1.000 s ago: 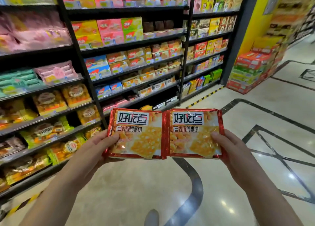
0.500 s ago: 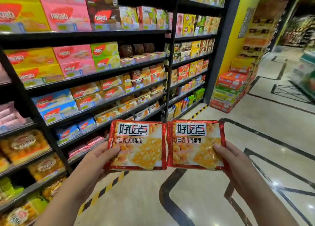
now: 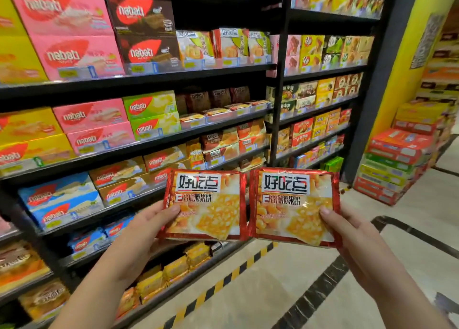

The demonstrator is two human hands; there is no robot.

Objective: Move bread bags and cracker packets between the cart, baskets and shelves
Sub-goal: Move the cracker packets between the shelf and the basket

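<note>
The shelves (image 3: pixel 154 79) loom closer than half a second ago, and the two cracker packets are still held side by side, edges touching, in front of the lower tiers. Both are shiny and red-bordered, with bold lettering over golden nutty squares; the left hand (image 3: pixel 141 236) pinches the left packet (image 3: pixel 206 204) by its outer edge, thumb on front, and the right hand (image 3: pixel 357 241) pinches the right packet (image 3: pixel 293 207) likewise. Right of the shelves are a pale glossy floor (image 3: pixel 285 299), a yellow wall (image 3: pixel 402 75) and a stack of boxes (image 3: pixel 397 162).
</note>
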